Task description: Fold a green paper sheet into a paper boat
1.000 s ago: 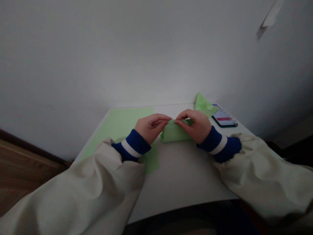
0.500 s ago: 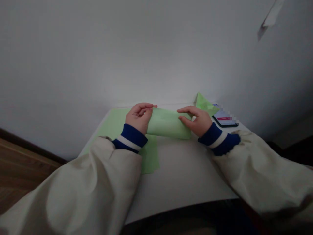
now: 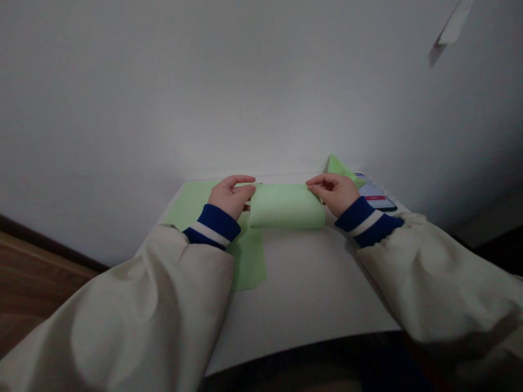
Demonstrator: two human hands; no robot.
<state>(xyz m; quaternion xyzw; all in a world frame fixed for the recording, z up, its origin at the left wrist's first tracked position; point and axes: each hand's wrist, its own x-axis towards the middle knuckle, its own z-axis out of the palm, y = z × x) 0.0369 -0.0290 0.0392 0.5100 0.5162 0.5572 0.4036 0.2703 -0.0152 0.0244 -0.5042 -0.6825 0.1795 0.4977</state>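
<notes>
A folded sheet of light green paper [image 3: 286, 207] lies across the middle of the white table [image 3: 310, 283]. My left hand [image 3: 231, 195] pinches its far left corner with curled fingers. At the far right corner my right hand [image 3: 333, 191] pinches the paper in the same way. The near edge of the paper is a rounded fold resting on the table. Both arms wear cream sleeves with blue and white cuffs.
A flat stack of green sheets [image 3: 196, 204] lies on the left of the table, partly under my left wrist. A folded green paper shape [image 3: 339, 166] stands at the back right, beside a phone [image 3: 378, 197]. A white wall rises directly behind the table.
My hands moved apart from the middle of the paper to its two far corners. The paper swung round, spread wider and now lies square to me.
</notes>
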